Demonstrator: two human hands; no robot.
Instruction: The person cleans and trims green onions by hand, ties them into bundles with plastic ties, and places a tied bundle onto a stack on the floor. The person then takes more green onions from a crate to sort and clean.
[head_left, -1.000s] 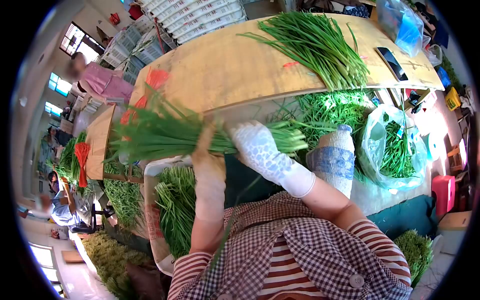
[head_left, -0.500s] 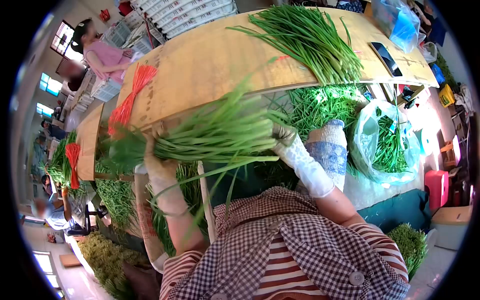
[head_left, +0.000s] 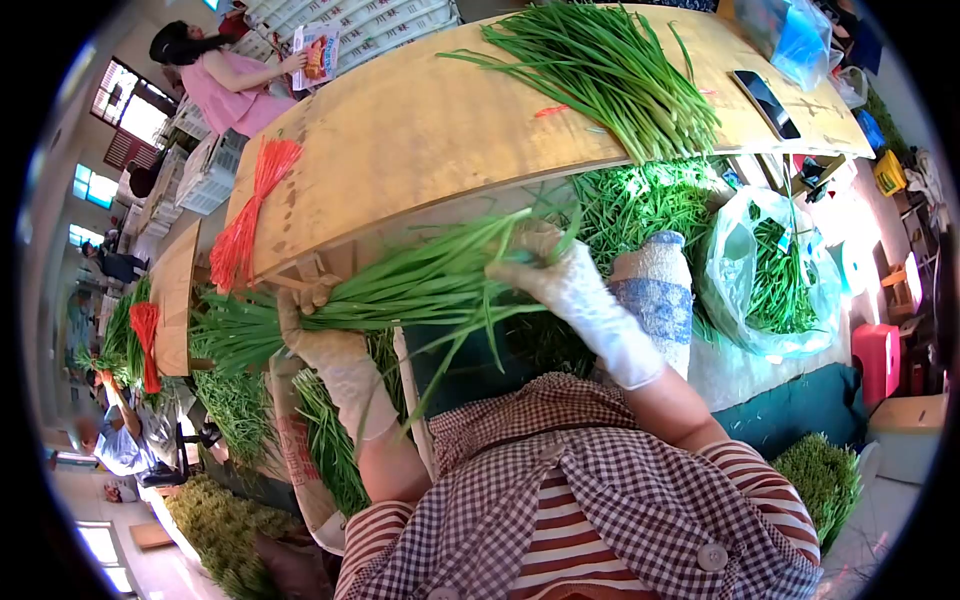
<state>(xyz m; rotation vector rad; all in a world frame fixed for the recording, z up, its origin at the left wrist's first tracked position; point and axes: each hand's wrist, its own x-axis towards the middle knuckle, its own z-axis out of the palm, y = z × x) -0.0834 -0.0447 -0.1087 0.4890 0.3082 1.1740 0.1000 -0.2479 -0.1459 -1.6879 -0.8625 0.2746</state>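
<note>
Left of center frame, long green stalks (head_left: 405, 290) are clasped by the curled left hand (head_left: 322, 340), their length slanted toward upper right beneath the counter (head_left: 400, 150); their right end is met by the half-curled right hand (head_left: 545, 275), its grip unclear.

- Held stalks (head_left: 415, 290): right ends partly hidden by the right grip (head_left: 532, 262).
- Stacked crates (head_left: 378, 38): cut off at the top edge.
- Packet (head_left: 317, 56): small print unreadable.

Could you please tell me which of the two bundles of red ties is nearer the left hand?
The bundle at the left end of the big table is nearer the left hand; the other bundle is farther left, beside the smaller table.
</note>
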